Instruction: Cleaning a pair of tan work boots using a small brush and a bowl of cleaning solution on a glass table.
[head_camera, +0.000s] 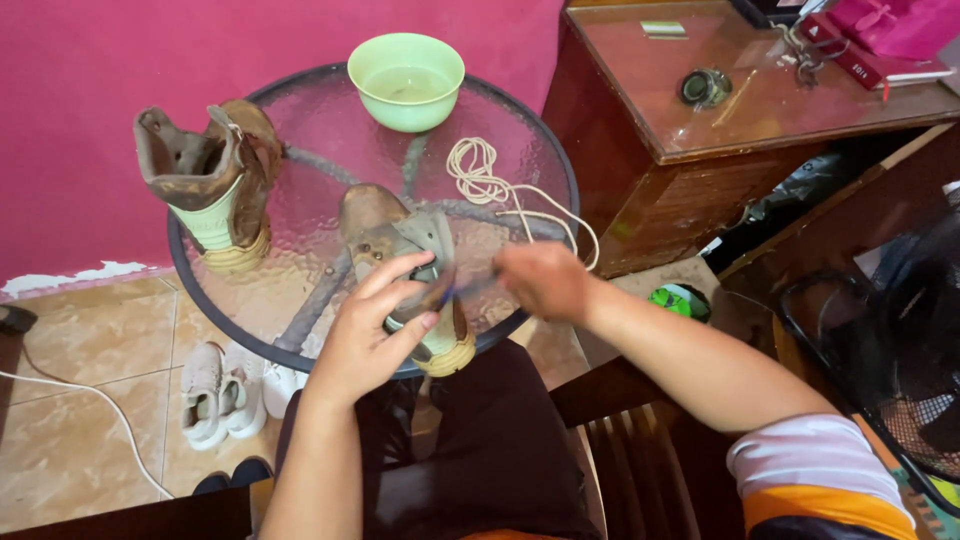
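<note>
A worn brown boot (385, 235) lies on the round glass table (300, 190), toe pointing away from me. My left hand (375, 325) grips its ankle opening and tongue. My right hand (545, 280) is blurred just right of the boot, fingers pinched on a thin dark object with a bluish tip that points at the boot; what it is I cannot tell. A cream shoelace (490, 180) lies coiled on the glass past my right hand and trails toward it. A second brown boot (215, 180) stands upright at the table's left edge.
A pale green bowl (405, 80) sits at the table's far side. A wooden desk (740, 90) with small items stands to the right. White sneakers (215, 390) lie on the tiled floor below. A black fan (890, 340) is at the right. Pink wall behind.
</note>
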